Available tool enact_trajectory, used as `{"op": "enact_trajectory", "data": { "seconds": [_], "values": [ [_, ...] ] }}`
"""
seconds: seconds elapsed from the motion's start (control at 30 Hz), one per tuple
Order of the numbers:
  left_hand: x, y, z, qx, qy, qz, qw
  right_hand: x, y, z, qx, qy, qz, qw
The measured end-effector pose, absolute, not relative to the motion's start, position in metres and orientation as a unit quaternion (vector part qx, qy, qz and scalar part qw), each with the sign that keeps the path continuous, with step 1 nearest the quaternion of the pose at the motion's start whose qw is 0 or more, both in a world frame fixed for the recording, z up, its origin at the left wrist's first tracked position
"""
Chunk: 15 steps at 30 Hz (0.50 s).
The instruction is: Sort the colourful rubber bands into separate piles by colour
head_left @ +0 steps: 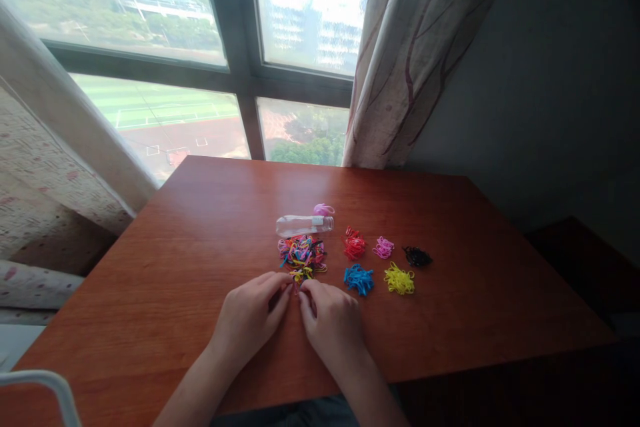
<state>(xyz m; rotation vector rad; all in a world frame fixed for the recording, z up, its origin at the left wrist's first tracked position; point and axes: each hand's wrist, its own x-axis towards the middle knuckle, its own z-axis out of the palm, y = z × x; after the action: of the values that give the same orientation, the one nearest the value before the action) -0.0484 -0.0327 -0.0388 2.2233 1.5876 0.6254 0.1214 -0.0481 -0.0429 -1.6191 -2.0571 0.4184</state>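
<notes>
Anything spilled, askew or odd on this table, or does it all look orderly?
Mostly orderly. The clear bottle lies on its side behind the mixed pile of bands, with a loose pink piece beside it. The red, pink, black, blue and yellow piles sit apart. Left hand and right hand meet at the mixed pile's edge.

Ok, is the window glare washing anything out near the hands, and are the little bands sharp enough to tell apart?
Head view: upper window panes blown out; pale sheen on the table behind the clear bottle. Hands evenly lit, left hand and right hand. Mixed pile soft; colours read, single bands blur. Right wall dark.
</notes>
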Motion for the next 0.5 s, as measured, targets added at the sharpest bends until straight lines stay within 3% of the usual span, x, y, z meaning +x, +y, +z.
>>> {"op": "enact_trajectory", "data": {
  "seconds": [0.5],
  "values": [
    [-0.0462,-0.0327,-0.0349,0.783,0.553,0.230,0.166,0.1298,-0.0498,-0.0458,-0.565,-0.729,0.212,0.322]
  ]
}}
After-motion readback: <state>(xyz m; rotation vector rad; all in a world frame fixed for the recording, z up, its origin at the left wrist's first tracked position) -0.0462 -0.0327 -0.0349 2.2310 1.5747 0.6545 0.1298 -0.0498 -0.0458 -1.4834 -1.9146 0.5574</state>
